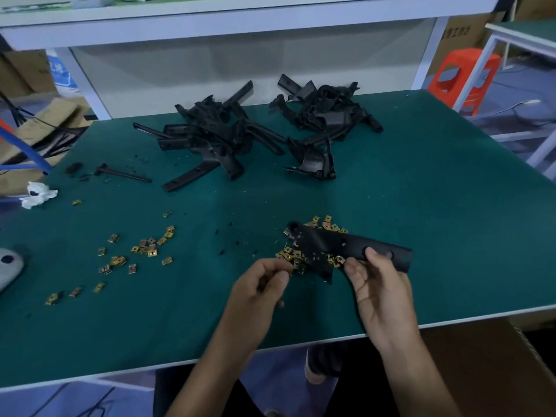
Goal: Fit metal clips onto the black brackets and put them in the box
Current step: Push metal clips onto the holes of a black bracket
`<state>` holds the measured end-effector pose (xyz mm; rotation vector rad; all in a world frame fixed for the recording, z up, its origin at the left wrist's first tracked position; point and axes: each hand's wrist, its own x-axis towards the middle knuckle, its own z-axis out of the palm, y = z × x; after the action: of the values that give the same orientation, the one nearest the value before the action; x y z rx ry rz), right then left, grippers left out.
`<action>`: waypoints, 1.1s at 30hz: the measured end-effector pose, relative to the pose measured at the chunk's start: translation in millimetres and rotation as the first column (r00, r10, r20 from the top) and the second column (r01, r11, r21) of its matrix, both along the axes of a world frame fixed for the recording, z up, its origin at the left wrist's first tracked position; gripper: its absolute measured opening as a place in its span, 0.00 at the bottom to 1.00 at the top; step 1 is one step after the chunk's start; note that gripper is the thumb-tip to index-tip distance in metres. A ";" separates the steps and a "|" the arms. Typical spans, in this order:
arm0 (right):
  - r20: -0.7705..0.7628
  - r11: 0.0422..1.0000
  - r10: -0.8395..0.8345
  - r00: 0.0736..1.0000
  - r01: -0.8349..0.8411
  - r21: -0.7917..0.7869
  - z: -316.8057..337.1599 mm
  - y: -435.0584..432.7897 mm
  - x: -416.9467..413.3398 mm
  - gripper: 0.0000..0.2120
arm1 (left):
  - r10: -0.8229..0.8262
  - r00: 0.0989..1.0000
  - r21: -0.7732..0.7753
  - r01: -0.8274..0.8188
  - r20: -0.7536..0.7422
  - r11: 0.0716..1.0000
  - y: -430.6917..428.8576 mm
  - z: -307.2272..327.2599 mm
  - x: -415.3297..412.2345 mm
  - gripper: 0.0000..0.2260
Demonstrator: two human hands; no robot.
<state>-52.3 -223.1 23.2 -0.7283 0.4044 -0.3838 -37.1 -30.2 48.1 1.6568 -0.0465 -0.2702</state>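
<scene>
My right hand (380,293) grips a long black bracket (355,245) near its right end, holding it just above the green table (421,206). A gold metal clip (339,260) sits on the bracket's lower edge by my right thumb. My left hand (258,291) hovers left of the bracket with fingers curled; whether it pinches a clip is hidden. A heap of gold clips (293,257) lies under the bracket, and more clips (144,248) are scattered to the left. Two piles of black brackets (216,133) (325,112) lie farther back.
A cardboard box (487,365) stands below the table's front right edge. A loose black part (120,173) and crumpled white tissue (37,194) lie at the left. A grey object (9,266) sits at the left edge. An orange stool (463,76) stands beyond the right side.
</scene>
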 end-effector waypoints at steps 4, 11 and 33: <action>0.002 0.998 0.059 0.998 -0.059 0.015 0.9 -2.8 -1.5 0.09 | -0.091 0.993 -0.058 0.087 -0.071 0.994 -8.9 0.2 -5.8 0.08; 0.033 0.990 0.127 0.991 -0.129 0.056 1.3 -7.5 -4.8 0.16 | -0.076 0.985 -0.280 0.030 -0.158 0.960 -10.8 1.9 -6.9 0.12; 0.090 0.984 0.179 0.980 -0.180 -0.001 1.6 -3.9 -5.7 0.12 | 0.058 0.967 -0.438 -0.165 -0.249 0.884 -27.9 16.0 1.1 0.08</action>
<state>-58.0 -226.9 24.7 -0.7315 0.2526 -0.2435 -36.0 -58.1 64.1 1.1457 0.1519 -0.3326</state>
